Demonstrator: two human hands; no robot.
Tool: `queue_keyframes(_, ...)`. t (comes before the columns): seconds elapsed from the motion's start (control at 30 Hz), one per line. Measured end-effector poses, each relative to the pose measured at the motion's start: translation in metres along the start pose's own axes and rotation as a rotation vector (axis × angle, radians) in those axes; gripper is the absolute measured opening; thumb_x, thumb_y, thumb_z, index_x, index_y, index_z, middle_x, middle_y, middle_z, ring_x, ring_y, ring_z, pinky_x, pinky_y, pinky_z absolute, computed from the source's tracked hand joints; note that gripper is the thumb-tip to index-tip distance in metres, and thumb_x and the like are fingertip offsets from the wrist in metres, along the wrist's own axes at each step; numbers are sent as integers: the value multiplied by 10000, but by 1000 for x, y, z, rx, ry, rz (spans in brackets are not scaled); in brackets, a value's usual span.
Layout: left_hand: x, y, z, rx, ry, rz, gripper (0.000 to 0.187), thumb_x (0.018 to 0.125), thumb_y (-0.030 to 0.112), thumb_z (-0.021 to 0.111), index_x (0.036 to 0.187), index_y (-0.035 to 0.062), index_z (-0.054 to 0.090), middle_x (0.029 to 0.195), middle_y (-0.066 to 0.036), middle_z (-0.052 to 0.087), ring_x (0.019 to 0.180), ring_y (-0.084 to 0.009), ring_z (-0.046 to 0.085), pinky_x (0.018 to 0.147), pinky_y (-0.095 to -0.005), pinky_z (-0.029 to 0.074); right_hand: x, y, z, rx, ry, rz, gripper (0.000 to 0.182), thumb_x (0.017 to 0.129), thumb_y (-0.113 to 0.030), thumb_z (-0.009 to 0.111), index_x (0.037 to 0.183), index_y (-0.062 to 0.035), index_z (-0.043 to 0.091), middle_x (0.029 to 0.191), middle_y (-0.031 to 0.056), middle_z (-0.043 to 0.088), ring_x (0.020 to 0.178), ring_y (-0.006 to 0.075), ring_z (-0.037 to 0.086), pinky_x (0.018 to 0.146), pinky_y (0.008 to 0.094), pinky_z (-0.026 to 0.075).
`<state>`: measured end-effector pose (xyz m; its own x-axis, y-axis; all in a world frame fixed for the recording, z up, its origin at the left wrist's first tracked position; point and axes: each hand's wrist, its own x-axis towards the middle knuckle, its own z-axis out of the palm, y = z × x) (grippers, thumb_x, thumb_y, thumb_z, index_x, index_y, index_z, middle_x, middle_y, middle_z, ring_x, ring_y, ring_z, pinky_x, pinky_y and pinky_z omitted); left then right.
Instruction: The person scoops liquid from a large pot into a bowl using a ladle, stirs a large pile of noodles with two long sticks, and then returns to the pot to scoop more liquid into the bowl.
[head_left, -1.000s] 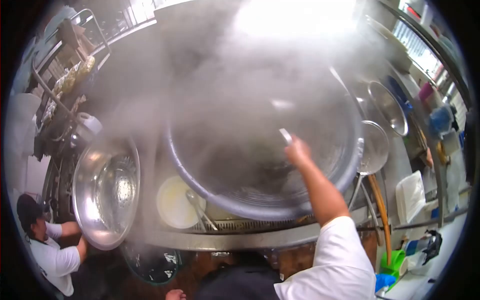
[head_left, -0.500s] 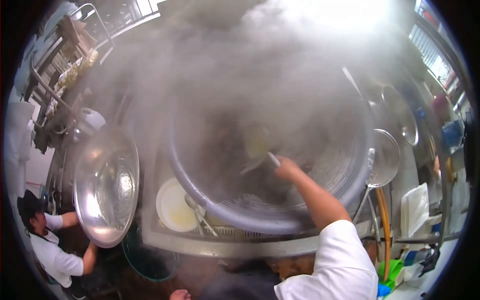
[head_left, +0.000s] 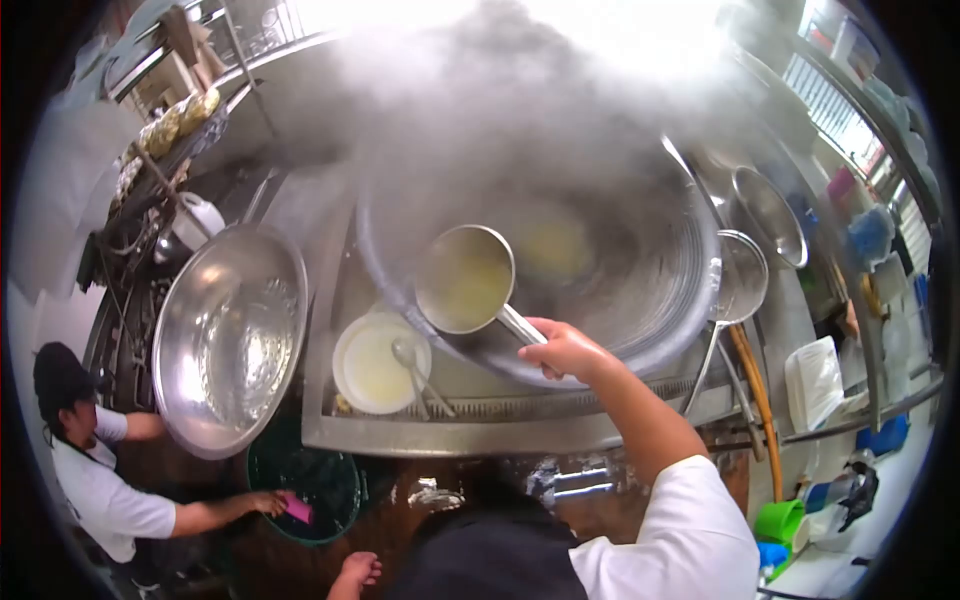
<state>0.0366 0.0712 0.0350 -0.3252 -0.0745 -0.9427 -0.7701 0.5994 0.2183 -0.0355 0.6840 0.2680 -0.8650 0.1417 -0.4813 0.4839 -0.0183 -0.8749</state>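
My right hand (head_left: 562,350) is wrapped round the handle of a metal saucepan (head_left: 462,282). Yellowish liquid shows in the saucepan, which is over the left part of a wide, steaming wok (head_left: 640,350). More yellowish liquid lies at the wok's bottom, blurred by steam. Down at the lower edge, my left hand (head_left: 362,568) has its fingers curled, away from the counter; what it holds, if anything, cannot be made out. A white bowl (head_left: 368,388) with pale liquid and a ladle (head_left: 405,352) sits left of the wok.
At the left, a person in a black cap (head_left: 100,470) holds a pink item (head_left: 298,507) over a dark green tub (head_left: 345,500). A large steel basin (head_left: 230,340) stands tilted nearby. To the wok's right are a strainer (head_left: 742,278) and a metal bowl (head_left: 770,217).
My right hand has moved from inside the wok toward its front left, and the saucepan now shows clearly. The steam has thinned. The other person's hand has moved to the tub.
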Motion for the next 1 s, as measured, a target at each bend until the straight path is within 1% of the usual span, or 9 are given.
queue_keyframes(0.23, 16, -42, -15, -17, -2, -52, 251, 890, 249, 550, 1085, 95, 586, 906, -67, 653, 696, -180, 631, 516, -327, 492, -41, -25, 47, -228, 187, -138, 593, 763, -121, 622, 1333, -85, 463, 763, 22, 573, 530, 82, 475, 470, 256, 420)
queue_keyframes(0.37, 17, -56, -20, -38, 22, -65, 248, 887, 251, 550, 1072, 92, 592, 907, -73, 653, 699, -190, 632, 514, -328, 488, -36, -13, 60, -427, 274, -228, 608, 758, -168, 627, 1339, -116, 456, 973, 142, 658, 843, 241, 634, 740, 344, 491)
queue_keyframes(0.47, 14, -59, -29, 315, -26, 145, 242, 887, 241, 545, 1070, 91, 590, 910, -82, 653, 703, -198, 632, 516, -328, 489, -44, -17, 75, -611, 378, -254, 606, 761, -204, 622, 1339, -139, 452, 1092, 180, 631, 1028, 321, 594, 867, 383, 454)
queue_keyframes(0.57, -7, -47, -30, 291, -68, 131, 235, 889, 232, 537, 1070, 92, 590, 897, -86, 652, 715, -202, 634, 519, -327, 490, -44, -18, 85, -672, 439, -271, 600, 765, -215, 614, 1340, -159, 451, 1098, 177, 627, 1023, 345, 587, 865, 409, 459)
queue_keyframes(0.63, -52, -10, -16, 9, 104, -98, 173, 877, 181, 546, 873, 35, 640, 938, -98, 656, 842, -210, 634, 790, -355, 472, -45, -21, 92, -685, 493, -270, 577, 768, -216, 607, 1325, -159, 468, 1095, 167, 631, 1022, 347, 588, 869, 413, 459)
queue_keyframes(0.67, -47, -14, -20, 36, 92, -89, 173, 877, 181, 546, 873, 35, 640, 938, -98, 656, 842, -210, 634, 790, -355, 472, -47, -24, 96, -747, 480, -249, 583, 770, -229, 597, 1332, -166, 455, 1097, 157, 632, 1025, 340, 588, 865, 420, 459)
queue_keyframes(0.73, -28, -38, -37, 295, -29, 341, 210, 885, 216, 561, 951, 38, 651, 856, -118, 661, 821, -242, 616, 723, -396, 466, -47, -30, 102, -802, 485, -214, 588, 773, -242, 588, 1338, -173, 442, 1098, 148, 634, 1029, 333, 587, 860, 427, 459)
queue_keyframes(0.93, 57, -48, -51, 122, -100, -19, 399, 924, 325, 493, 1281, 148, 503, 901, -45, 627, 623, -143, 558, 406, -291, 393, -30, -29, 110, -1033, 470, -290, 580, 817, -202, 556, 1373, -227, 394, 1062, 117, 629, 971, 287, 619, 809, 407, 494)
queue_keyframes(1.0, 60, -44, -53, 92, -81, -17, 352, 926, 308, 488, 1235, 147, 532, 902, -38, 625, 593, -138, 545, 405, -283, 388, -27, -33, 110, -1051, 467, -286, 580, 822, -199, 555, 1377, -224, 388, 1057, 117, 628, 966, 287, 620, 806, 409, 494)
